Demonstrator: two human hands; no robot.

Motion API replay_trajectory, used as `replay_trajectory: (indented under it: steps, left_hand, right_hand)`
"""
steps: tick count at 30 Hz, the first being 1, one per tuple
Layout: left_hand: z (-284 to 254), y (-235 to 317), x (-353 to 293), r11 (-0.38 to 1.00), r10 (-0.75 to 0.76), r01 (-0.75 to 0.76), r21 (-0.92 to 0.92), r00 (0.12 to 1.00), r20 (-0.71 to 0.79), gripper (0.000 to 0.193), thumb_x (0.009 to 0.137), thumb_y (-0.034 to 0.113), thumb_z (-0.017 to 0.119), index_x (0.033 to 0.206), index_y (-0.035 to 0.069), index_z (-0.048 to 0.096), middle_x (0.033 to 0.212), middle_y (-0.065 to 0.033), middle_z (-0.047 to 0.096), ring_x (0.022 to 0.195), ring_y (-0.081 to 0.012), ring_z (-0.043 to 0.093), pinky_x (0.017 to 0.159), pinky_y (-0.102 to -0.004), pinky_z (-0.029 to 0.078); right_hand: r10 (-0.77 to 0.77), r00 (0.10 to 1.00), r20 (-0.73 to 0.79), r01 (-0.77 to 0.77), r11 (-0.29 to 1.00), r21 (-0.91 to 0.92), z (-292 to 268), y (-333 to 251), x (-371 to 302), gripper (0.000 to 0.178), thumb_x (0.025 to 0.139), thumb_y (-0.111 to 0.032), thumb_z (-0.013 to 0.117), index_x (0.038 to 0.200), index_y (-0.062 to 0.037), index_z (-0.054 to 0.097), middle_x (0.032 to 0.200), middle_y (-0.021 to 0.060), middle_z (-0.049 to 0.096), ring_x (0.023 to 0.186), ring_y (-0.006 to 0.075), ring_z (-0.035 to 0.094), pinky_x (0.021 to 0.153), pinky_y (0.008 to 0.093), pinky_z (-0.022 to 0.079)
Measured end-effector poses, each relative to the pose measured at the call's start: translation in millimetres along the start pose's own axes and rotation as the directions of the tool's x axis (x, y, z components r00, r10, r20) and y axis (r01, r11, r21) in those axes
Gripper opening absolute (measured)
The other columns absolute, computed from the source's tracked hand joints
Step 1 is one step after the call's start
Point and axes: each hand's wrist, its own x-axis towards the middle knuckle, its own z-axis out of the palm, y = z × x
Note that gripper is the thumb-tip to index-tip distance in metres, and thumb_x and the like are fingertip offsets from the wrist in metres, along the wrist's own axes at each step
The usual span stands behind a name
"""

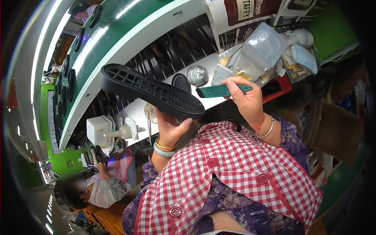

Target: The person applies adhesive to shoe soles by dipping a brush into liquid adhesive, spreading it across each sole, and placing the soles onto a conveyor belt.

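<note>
My left hand (169, 128) grips a black shoe sole (150, 89) from beneath at its near end. The sole is tilted, and its ribbed, gridded hollow side faces up. In my right hand (247, 98) is a flat green brush (218, 91), pinched between thumb and fingers. Its short dark tip points left, close to the sole but apart from it. Behind the held sole, a second black sole (181, 82) lies on the white bench (213, 105), partly hidden. A round foil-wrapped object (197, 75) sits beside that second sole.
A translucent plastic tub (261, 51) stands tilted at the right, near a red tray (278, 89). On the left are a white square container (98, 131) and a nozzle bottle (122, 133). Beyond runs a green conveyor (129, 29) carrying several soles. Another person (107, 184) sits at lower left.
</note>
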Motion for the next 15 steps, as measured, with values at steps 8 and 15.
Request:
replay_trajectory:
  steps: [8,15]
  left_hand:
    - [-3,10,14,0.818,0.131,-0.299,0.491,0.928,0.348,0.111,0.06,-0.008,0.072,0.145,0.013,0.003,0.142,-0.0166,0.024,0.122,-0.0264,0.042,0.095,-0.038,0.046]
    - [12,13,21,0.101,0.211,-0.471,0.877,0.871,0.443,0.038,0.073,0.022,0.067,0.109,0.012,0.061,0.113,-0.0064,0.058,0.115,-0.0304,0.048,0.106,-0.0509,0.025]
  right_hand:
    - [0.15,0.989,0.01,-0.15,0.985,0.08,2,8,1,0.018,0.092,-0.012,0.054,0.092,0.003,0.064,0.075,0.0017,0.059,0.067,0.006,0.056,0.059,0.0209,0.05]
    - [0.162,0.986,0.021,-0.164,0.978,0.13,3,-3,7,0.018,0.091,-0.013,0.054,0.089,0.0009,0.065,0.075,0.0029,0.062,0.06,0.0062,0.056,0.053,0.0188,0.045]
